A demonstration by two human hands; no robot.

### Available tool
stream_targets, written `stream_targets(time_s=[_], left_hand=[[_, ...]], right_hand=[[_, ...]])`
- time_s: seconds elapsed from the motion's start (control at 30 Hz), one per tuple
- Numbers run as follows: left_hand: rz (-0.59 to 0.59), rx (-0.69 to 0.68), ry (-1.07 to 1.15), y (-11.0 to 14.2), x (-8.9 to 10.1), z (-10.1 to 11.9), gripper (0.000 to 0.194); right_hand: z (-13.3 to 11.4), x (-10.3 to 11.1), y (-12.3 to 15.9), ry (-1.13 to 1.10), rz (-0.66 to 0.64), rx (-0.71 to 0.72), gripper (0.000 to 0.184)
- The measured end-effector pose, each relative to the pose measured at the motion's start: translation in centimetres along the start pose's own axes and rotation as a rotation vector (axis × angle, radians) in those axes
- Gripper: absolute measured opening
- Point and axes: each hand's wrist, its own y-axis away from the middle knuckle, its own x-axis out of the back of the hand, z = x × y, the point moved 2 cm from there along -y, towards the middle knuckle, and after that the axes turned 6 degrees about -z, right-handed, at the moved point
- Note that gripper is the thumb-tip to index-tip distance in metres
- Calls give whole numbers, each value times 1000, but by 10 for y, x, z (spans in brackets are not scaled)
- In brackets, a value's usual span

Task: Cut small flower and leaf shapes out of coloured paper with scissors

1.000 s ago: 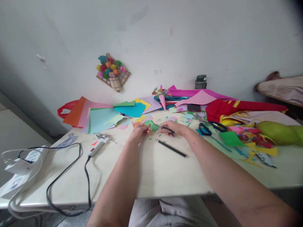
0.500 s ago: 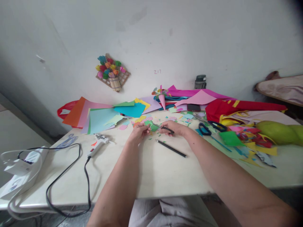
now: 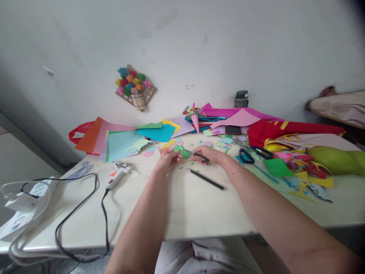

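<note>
My right hand (image 3: 209, 154) is closed round the dark handles of a small pair of scissors (image 3: 202, 156), whose blades point left toward my other hand. In a pinch, my left hand (image 3: 169, 160) holds a small piece of green paper (image 3: 177, 148) close to the blade tips. Its exact outline is too small to make out. Many coloured paper scraps (image 3: 169, 144) lie on the table just beyond both hands. A black pen (image 3: 206, 179) rests on the tabletop in front of the right hand.
To the left lie a white glue gun (image 3: 119, 178) with its black cord and a power strip (image 3: 27, 213). Coloured paper sheets (image 3: 121, 142) are behind. On the right are larger scissors (image 3: 253, 153), a red cloth (image 3: 285, 131) and a green bundle (image 3: 327, 161).
</note>
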Motion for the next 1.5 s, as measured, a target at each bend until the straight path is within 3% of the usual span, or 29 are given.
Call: stream_targets(time_s=[0.5,0.8,1.27,1.5], left_hand=[[25,69,-12,-1,1,-3,15],[40,-32,-25,1,1,1,29],[43,17,-15,1,0,0,21],[39,-1,1,-2,5,-4,20]], right_hand=[[5,3,-2,-39,32,-4,15],[0,-1,-1,-59,-12,8,18],[-2,-2,-1,-81,17,-1,12],[-6,-3,2,-45,21,-14,19]])
